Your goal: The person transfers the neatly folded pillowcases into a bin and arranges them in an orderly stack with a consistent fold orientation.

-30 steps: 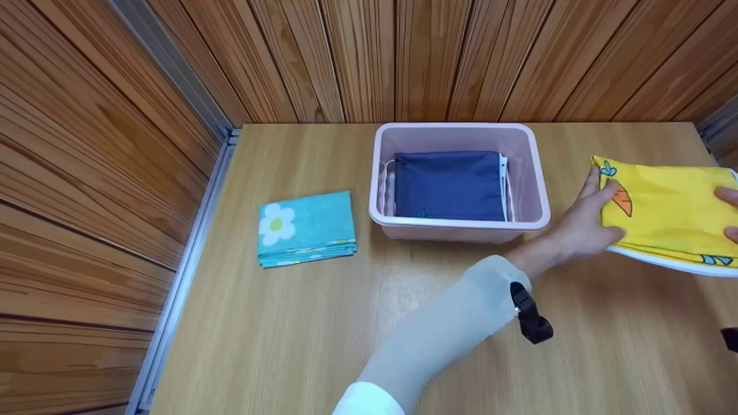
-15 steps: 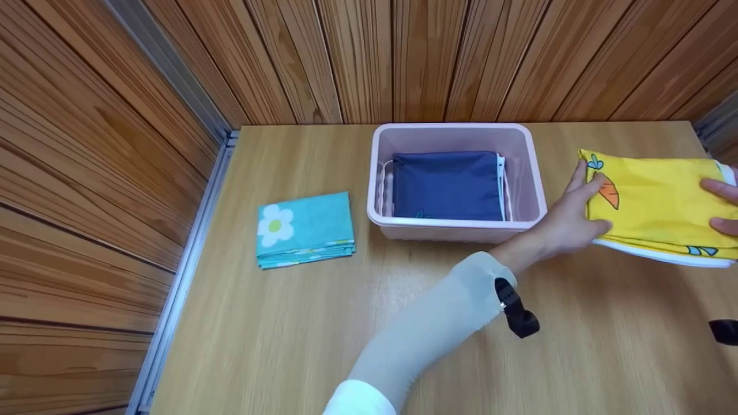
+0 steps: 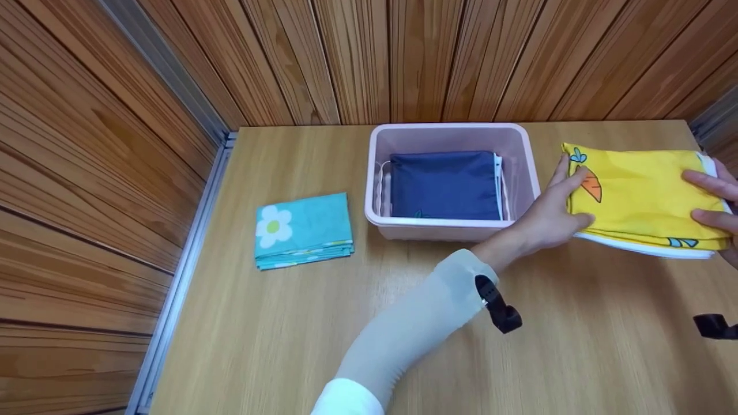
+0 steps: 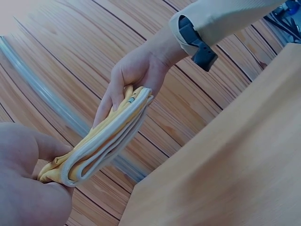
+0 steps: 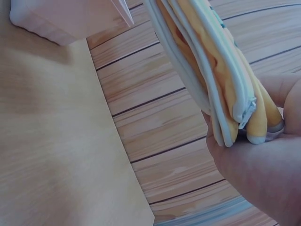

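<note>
Yellow cloth (image 3: 646, 193) is held between both hands (image 3: 550, 218) (image 3: 726, 222).

Yellow cloth (image 3: 643, 193): folded, carrot-printed, gripped at opposite ends by the left hand (image 3: 548, 219) and the right hand (image 3: 727, 189), apparently raised above the table (image 3: 277, 346).
Bin (image 3: 432, 231): pink, a folded navy cloth (image 3: 443, 185) inside.
Teal cloth (image 3: 317, 222): folded, white flower showing, on the table left of the bin.
</note>
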A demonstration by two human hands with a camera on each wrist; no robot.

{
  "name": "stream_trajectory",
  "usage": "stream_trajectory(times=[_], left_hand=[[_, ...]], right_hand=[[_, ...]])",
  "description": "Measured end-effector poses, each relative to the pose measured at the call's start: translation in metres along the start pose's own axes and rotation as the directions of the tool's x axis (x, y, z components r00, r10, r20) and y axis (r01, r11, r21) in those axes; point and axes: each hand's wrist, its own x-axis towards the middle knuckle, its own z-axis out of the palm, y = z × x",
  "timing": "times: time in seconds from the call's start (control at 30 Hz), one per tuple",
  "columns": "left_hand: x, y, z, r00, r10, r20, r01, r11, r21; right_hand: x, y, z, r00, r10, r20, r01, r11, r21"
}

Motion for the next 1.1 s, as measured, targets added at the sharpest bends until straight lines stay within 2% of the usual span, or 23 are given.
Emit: stream_trajectory(times=[0.03,0.07,0.1,0.13,0.17,0.3,0.37,0.43,0.67,0.7,0.87,1.0,1.1], left_hand=[[0.000,0.000,-0.002,1.000,0.001,-0.003,-0.001,1.000,-0.002],[0.000,0.000,-0.003,1.000,0.004,-0.002,-0.004,1.000,-0.006],[0.000,0.001,-0.005,1.000,0.006,-0.001,-0.006,1.000,-0.011],[-0.001,0.000,-0.006,1.000,0.009,-0.003,-0.009,1.000,-0.010],[-0.001,0.000,-0.008,1.000,0.019,-0.003,-0.019,1.000,-0.007],[-0.001,-0.002,-0.013,0.999,0.041,0.001,-0.040,0.999,-0.014],[-0.001,-0.004,-0.015,0.999,0.048,0.005,-0.048,0.999,-0.023],[-0.001,-0.004,-0.017,0.999,0.040,0.001,-0.040,0.999,-0.026],[-0.004,-0.007,-0.030,1.000,0.021,0.001,-0.021,0.998,-0.067],[-0.004,-0.007,-0.032,1.000,0.022,0.003,-0.022,0.997,-0.072],[-0.009,-0.007,-0.042,0.999,0.040,0.002,-0.039,0.996,-0.082],[-0.013,-0.008,-0.050,0.999,0.034,0.016,-0.031,0.986,-0.161],[-0.015,-0.010,-0.056,0.998,0.036,0.054,-0.017,0.951,-0.309]], right_hand=[[0.001,-0.002,0.000,0.982,0.183,-0.044,-0.169,0.961,0.219],[0.002,-0.004,-0.002,0.936,0.346,-0.069,-0.298,0.879,0.373],[0.003,-0.008,-0.004,0.874,0.478,-0.085,-0.384,0.788,0.482],[0.004,-0.008,-0.004,0.861,0.501,-0.083,-0.404,0.775,0.486],[0.005,-0.008,-0.003,0.859,0.506,-0.080,-0.408,0.769,0.492],[0.008,-0.012,0.003,0.873,0.479,-0.086,-0.382,0.784,0.489],[0.009,-0.016,0.008,0.872,0.479,-0.105,-0.377,0.793,0.479],[0.010,-0.020,0.013,0.860,0.492,-0.134,-0.386,0.801,0.458],[0.018,-0.028,0.031,0.858,0.482,-0.174,-0.384,0.830,0.405],[0.018,-0.029,0.032,0.853,0.491,-0.177,-0.394,0.828,0.399],[0.024,-0.033,0.043,0.854,0.488,-0.182,-0.391,0.832,0.395],[0.030,-0.036,0.050,0.858,0.480,-0.179,-0.367,0.820,0.440],[0.033,-0.038,0.054,0.853,0.492,-0.174,-0.371,0.806,0.460]])
